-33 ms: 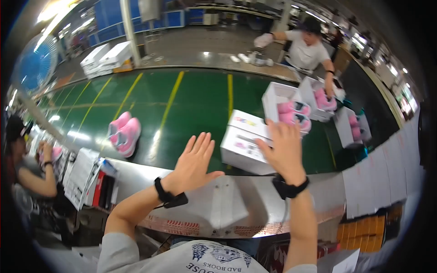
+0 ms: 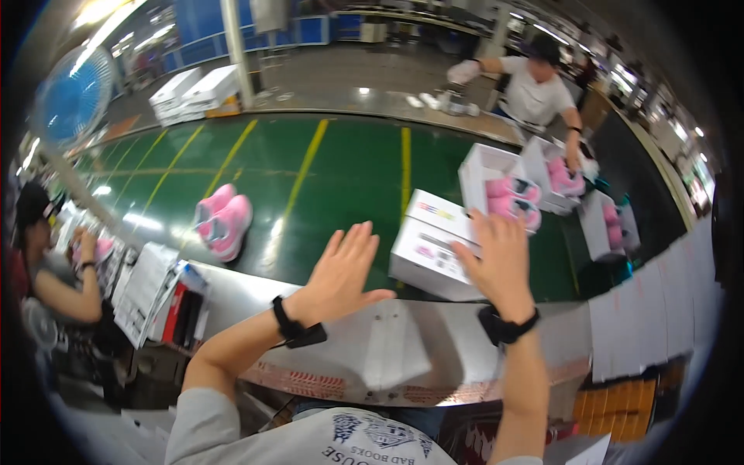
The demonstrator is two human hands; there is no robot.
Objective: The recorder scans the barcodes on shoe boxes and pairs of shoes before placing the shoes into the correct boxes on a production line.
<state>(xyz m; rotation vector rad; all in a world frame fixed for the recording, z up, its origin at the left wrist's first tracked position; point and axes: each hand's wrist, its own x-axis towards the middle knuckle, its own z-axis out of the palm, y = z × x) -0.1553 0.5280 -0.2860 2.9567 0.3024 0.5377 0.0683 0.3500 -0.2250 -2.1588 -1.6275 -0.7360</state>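
A closed white shoebox [image 2: 430, 256] stands on the green conveyor belt [image 2: 333, 170] by its near edge. My right hand [image 2: 496, 260] lies against the box's right side and lid edge, fingers stretched out. To the left of the box, my left hand [image 2: 341, 271] hovers flat over the belt edge with its fingers extended, apart from the box and holding nothing. Behind my right hand, pink shoes [image 2: 511, 203] sit in an open white shoebox [image 2: 475, 177]. A pair of pink and grey shoes [image 2: 225, 225] rests on the belt farther left.
Across the belt, a co-worker [image 2: 539, 93] reaches into another open shoebox [image 2: 539, 167]. A metal ledge [image 2: 372, 341] runs before me. Papers and boxes [image 2: 155, 294] stand at left, near a second person [image 2: 66, 271]. White sheets [image 2: 651, 310] hang at right.
The whole scene has shifted slightly to the right in the view. Both hands keep nearly the same pose around the closed shoebox.
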